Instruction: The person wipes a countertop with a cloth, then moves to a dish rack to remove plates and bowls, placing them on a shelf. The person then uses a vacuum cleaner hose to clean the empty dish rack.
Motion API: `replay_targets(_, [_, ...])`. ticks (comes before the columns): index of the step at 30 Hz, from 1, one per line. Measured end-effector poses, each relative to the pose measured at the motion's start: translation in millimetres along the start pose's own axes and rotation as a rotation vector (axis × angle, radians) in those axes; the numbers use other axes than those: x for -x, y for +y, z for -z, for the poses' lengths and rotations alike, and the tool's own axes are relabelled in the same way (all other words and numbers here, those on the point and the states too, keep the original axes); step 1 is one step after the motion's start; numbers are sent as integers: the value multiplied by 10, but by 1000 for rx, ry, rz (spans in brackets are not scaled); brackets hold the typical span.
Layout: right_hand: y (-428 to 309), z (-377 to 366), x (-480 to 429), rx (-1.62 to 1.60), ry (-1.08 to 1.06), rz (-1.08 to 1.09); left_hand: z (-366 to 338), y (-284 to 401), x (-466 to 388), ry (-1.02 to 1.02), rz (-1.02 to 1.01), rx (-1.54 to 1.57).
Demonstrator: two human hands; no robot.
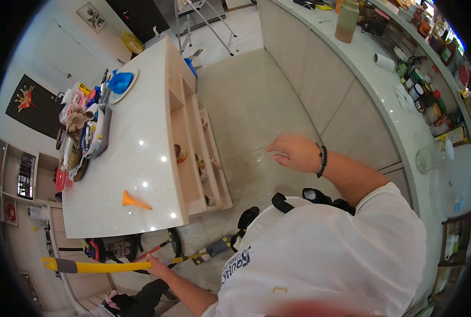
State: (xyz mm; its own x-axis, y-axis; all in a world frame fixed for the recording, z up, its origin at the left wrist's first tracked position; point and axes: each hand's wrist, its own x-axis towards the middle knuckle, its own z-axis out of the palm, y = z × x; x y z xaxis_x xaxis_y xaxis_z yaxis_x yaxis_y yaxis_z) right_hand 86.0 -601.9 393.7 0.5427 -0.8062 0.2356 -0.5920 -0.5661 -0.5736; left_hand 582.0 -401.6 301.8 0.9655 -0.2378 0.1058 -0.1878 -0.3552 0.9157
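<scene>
My left hand (159,267) is closed around the yellow pole of a flat mop (112,267), low at the left. The pole's grey and yellow end points left, and the grey flat mop head (218,246) rests on the floor near my feet. My right hand (293,152) hangs over the floor with its fingers loosely curled and apart, holding nothing; a dark braided bracelet is round the wrist. Wet, shiny patches show on the floor (255,156) below it. An orange funnel (134,201) lies on the white island counter.
The white island (120,166) has opened drawers (215,174) jutting into the aisle. A vacuum cleaner (120,247) stands below its near end. The long counter (372,75) at the right bears jars and bottles. A stepladder (205,10) stands at the far end.
</scene>
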Motion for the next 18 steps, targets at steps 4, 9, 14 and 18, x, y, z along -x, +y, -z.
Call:
replay_targets(4, [378, 257, 276, -110, -29, 12, -215, 414, 999, -137, -154, 140])
replay_targets(9, [487, 419, 382, -292, -58, 68, -674, 849, 2111, -566, -288, 111])
replay_targets(14, [294, 427, 365, -479, -52, 85, -1470, 1171, 3019, -921, -236, 293])
replay_targets(18, [179, 457, 343, -762, 73, 40, -2048, 1404, 3345, -1350, -539, 68])
